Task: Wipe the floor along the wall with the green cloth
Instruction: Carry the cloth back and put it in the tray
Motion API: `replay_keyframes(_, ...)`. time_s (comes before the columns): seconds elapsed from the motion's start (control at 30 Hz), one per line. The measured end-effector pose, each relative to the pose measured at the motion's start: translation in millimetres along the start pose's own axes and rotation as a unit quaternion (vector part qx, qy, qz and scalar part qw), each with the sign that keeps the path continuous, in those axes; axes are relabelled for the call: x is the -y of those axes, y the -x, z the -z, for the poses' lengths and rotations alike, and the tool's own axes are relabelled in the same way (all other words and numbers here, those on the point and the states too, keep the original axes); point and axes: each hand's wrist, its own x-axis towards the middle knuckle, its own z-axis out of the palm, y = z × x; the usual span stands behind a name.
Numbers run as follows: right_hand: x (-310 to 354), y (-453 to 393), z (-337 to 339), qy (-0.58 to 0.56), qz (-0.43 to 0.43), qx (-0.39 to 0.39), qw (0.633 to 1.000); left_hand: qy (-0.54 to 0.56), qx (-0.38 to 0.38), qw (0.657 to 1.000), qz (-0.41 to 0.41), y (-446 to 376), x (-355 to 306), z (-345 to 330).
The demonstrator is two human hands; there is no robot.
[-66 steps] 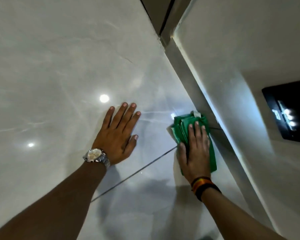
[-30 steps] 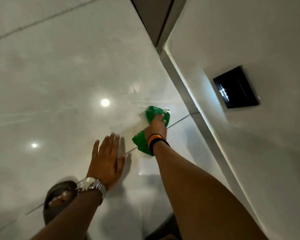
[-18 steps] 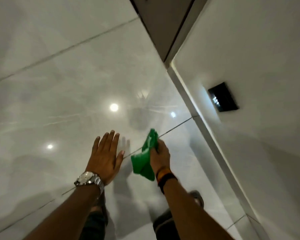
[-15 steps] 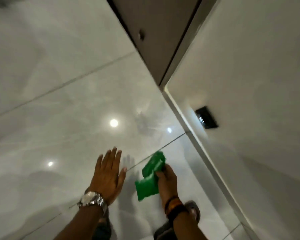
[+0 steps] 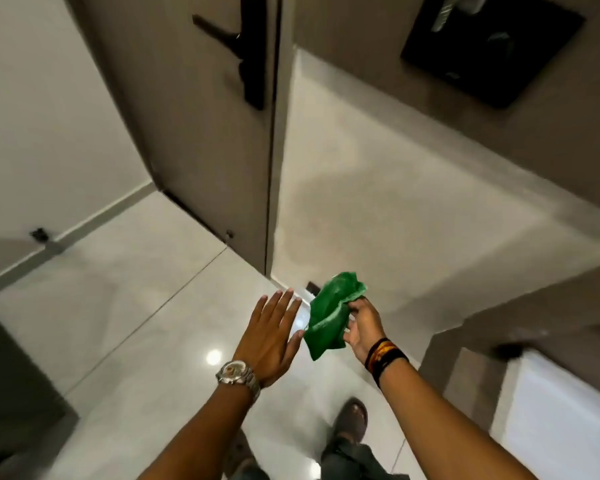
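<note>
Fingers (image 5: pixel 351 336) of the right hand (image 5: pixel 364 329) pinch the crumpled green cloth (image 5: pixel 331 315), held in the air above the glossy tiled floor (image 5: pixel 136 306), near the foot of the brown door (image 5: pixel 201 133). Just left of the cloth, the left hand (image 5: pixel 269 337) is flat, fingers straight and together, empty, a wristwatch (image 5: pixel 238 374) on its wrist.

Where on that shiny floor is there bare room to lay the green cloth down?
Widest bare stretch: the floor left of the open left hand, between the skirting and the door. It is tighter near the shoe, below the right hand pinching the green cloth.
</note>
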Motion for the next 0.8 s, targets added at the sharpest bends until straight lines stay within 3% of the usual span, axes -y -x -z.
replay_keyframes(0.2,12.1,63.0,57.9,-0.171,0.054,-0.046,0.983,0.009,-0.010,0.994,-0.111,-38.6,-51.9,40.2)
replay_keyframes(0.37,8.0,120.3,130.3,-0.333,0.104,-0.016,0.937,0.006,0.027,0.981,-0.191,-48.6,-88.7,28.3)
replay_keyframes(0.47,9.7,149.8,174.4,-0.290,0.100,0.013,0.952,0.015,0.043,0.975,-0.216,-39.3,-118.6,10.2)
replay_keyframes(0.63,23.9,176.0,247.8,-0.227,0.104,-0.054,0.967,-0.006,0.061,0.960,-0.274,-28.9,-166.2,-28.1)
replay_keyframes(0.8,29.0,181.9,333.1,-0.258,0.094,-0.065,0.959,-0.029,0.077,0.962,-0.262,-26.5,-223.0,-62.7)
